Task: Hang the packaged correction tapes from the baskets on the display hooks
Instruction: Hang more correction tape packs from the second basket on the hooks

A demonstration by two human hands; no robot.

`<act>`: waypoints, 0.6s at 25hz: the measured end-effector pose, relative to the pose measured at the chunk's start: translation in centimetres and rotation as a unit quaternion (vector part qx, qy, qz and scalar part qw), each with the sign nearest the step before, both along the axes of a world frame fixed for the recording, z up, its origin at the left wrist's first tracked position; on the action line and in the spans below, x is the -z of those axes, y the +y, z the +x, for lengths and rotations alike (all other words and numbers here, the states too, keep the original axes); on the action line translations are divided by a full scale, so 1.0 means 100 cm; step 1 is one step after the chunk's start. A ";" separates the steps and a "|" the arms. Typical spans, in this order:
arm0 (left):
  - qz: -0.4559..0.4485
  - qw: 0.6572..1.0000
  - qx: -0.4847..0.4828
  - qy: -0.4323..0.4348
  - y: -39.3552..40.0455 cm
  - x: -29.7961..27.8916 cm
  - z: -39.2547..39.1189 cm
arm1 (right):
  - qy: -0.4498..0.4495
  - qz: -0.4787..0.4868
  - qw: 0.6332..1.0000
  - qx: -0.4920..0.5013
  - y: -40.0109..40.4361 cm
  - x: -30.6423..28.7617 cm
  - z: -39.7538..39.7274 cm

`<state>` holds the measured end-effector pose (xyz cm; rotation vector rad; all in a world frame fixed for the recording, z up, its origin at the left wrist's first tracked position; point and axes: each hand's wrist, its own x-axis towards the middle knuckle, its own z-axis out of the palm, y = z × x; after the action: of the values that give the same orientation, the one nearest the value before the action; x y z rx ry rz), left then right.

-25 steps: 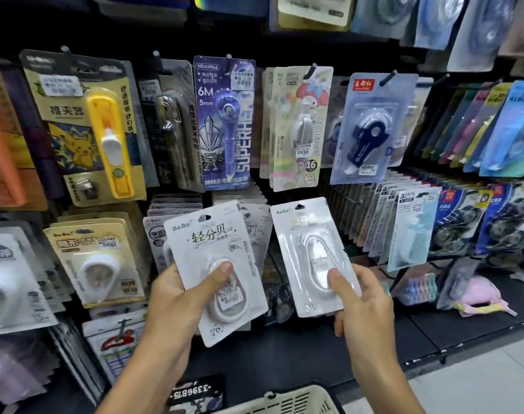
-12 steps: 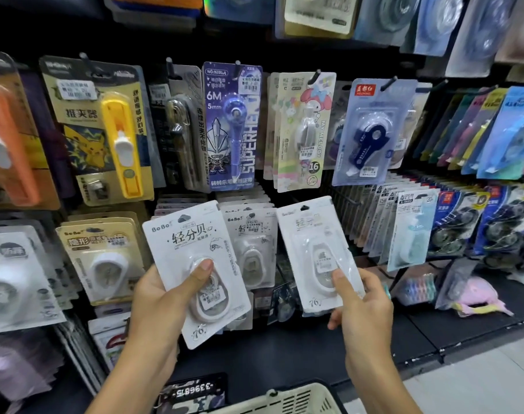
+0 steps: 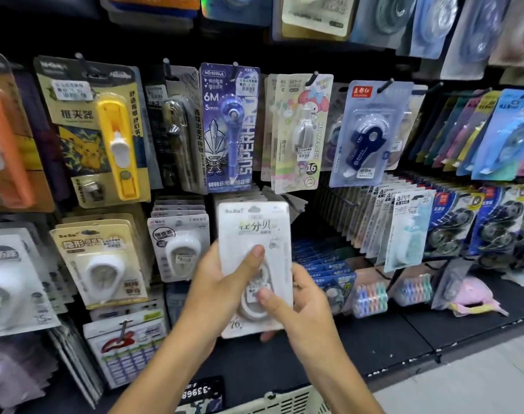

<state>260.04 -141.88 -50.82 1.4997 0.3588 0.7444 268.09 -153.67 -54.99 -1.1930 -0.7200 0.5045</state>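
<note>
The left hand (image 3: 222, 289) is now gripping the white correction tape pack (image 3: 254, 264) from its nine o'clock edge, thumb pressing across the front blister — half a second ago this pack was tilting well apart from a second one. The two are no longer showing separately; whether the second is lying behind the first I cannot tell. The right hand (image 3: 307, 304) is closing on the same pack from four o'clock, thumb on the blister and fingers curling behind. The pack is sitting upright at centre, below the blue superhero pack (image 3: 229, 127) at twelve o'clock. A cream basket (image 3: 272, 403) is showing at six o'clock.
</note>
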 end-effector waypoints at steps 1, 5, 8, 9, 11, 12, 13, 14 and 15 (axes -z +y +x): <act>0.073 0.997 -0.014 0.035 0.002 -0.004 0.005 | 0.006 0.010 0.999 0.039 0.000 -0.004 0.005; 0.554 0.787 -0.115 0.246 0.027 0.004 0.017 | 0.053 -0.034 0.983 0.171 -0.021 -0.020 0.039; 0.632 0.715 -0.085 0.287 0.033 0.015 0.020 | 0.063 -0.038 0.974 0.213 -0.036 -0.020 0.052; 0.633 0.716 -0.086 0.282 0.031 0.018 0.019 | 0.073 -0.025 0.972 0.224 -0.039 -0.020 0.054; 0.644 0.709 -0.098 0.271 0.028 0.021 0.017 | 0.088 -0.015 0.974 0.208 -0.044 -0.021 0.055; 0.653 0.701 -0.103 0.267 0.027 0.022 0.017 | 0.087 -0.021 0.978 0.190 -0.045 -0.022 0.053; 0.660 0.694 -0.109 0.265 0.026 0.023 0.017 | 0.080 -0.032 0.980 0.178 -0.045 -0.021 0.052; 0.664 0.689 -0.110 0.268 0.026 0.023 0.018 | 0.072 -0.043 0.979 0.183 -0.044 -0.021 0.052; 0.664 0.687 -0.108 0.276 0.025 0.023 0.019 | 0.068 -0.047 0.976 0.201 -0.043 -0.020 0.052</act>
<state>261.90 -139.37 -53.10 3.1637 0.4714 0.7178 273.33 -157.99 -52.98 -1.3380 -0.3260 0.2789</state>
